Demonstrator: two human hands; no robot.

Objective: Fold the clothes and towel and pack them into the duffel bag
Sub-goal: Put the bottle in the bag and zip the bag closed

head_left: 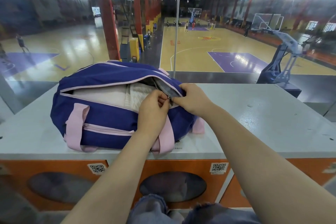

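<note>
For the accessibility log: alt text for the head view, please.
Both hands work the zipper pull at the right end of a blue and pink duffel bag, still open over folded pale fabric, on a grey counter overlooking basketball courts.

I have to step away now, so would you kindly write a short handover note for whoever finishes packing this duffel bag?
Left hand: pinches the zipper pull at the right end of the bag's opening.
Right hand: grips the bag fabric beside the zipper, steadying it.
Duffel bag: lies on the grey cabinet top, top opening still wide open.
Done: folded pale pink and white fabrics are inside the bag.
Left: draw the zipper leftward to close the bag; no loose clothes are visible outside it.
</note>
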